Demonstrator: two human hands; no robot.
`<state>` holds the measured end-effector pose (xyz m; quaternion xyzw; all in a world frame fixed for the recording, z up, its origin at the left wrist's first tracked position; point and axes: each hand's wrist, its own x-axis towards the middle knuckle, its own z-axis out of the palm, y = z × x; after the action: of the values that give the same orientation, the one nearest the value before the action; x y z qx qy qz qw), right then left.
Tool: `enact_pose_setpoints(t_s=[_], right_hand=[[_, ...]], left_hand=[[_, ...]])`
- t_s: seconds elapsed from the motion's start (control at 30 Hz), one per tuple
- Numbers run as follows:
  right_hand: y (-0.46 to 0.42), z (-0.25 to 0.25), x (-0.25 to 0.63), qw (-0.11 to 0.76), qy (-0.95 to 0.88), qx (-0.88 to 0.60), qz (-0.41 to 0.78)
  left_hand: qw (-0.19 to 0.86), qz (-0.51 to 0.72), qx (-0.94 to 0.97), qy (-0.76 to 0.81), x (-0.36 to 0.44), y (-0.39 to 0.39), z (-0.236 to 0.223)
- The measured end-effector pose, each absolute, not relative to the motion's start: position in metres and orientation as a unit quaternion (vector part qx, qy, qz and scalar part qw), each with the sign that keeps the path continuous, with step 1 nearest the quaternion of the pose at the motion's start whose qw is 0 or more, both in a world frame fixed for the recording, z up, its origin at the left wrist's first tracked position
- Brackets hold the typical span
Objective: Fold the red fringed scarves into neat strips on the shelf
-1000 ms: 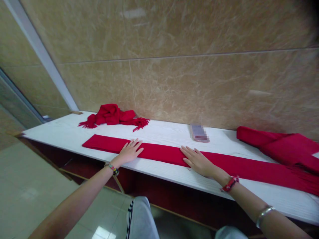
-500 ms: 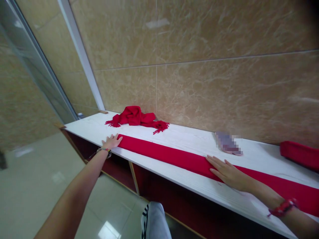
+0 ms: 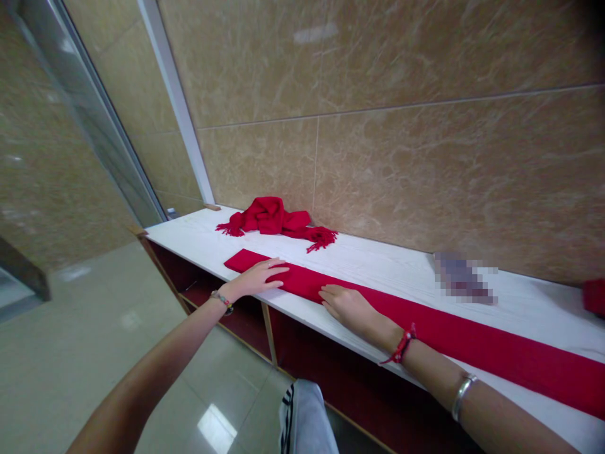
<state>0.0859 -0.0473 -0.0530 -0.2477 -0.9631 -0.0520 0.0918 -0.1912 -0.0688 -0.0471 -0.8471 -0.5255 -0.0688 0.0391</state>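
A long red scarf [image 3: 439, 325], folded into a narrow flat band, lies along the white top of a low cabinet. Near its left end my left hand [image 3: 258, 277] rests on the cloth with fingers stretched out. Further right along the front edge of the band, my right hand [image 3: 347, 307] lies palm down on it, fingers extended and holding nothing. Behind the band, against the wall, a second red scarf [image 3: 271, 217] with fringed ends sits in a loose heap. The folded scarf runs out of view at the right.
The white cabinet top [image 3: 189, 236] has open shelves [image 3: 227, 315] below its front edge. A blurred-out flat object [image 3: 460, 277] lies near the tiled wall [image 3: 425, 170]. At the far right is a red item [image 3: 594, 296], partly cut off. My knee [image 3: 307, 416] shows below.
My left hand has moved right from the band's left end onto the cloth. My right hand has slid left along the band, closer to my left. The view has shifted slightly.
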Motion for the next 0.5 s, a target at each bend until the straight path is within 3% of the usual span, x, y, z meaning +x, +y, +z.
enact_pose_setpoints(t_s=[0.27, 0.5], right_hand=[[-0.058, -0.05, 0.095, 0.076, -0.961, -0.249, -0.095], [-0.056, -0.06, 0.099, 0.103, -0.976, -0.168, -0.087]], left_hand=[[0.121, -0.014, -0.899, -0.42, -0.15, -0.072, -0.035], [0.112, -0.003, -0.903, -0.414, -0.152, -0.072, -0.033]])
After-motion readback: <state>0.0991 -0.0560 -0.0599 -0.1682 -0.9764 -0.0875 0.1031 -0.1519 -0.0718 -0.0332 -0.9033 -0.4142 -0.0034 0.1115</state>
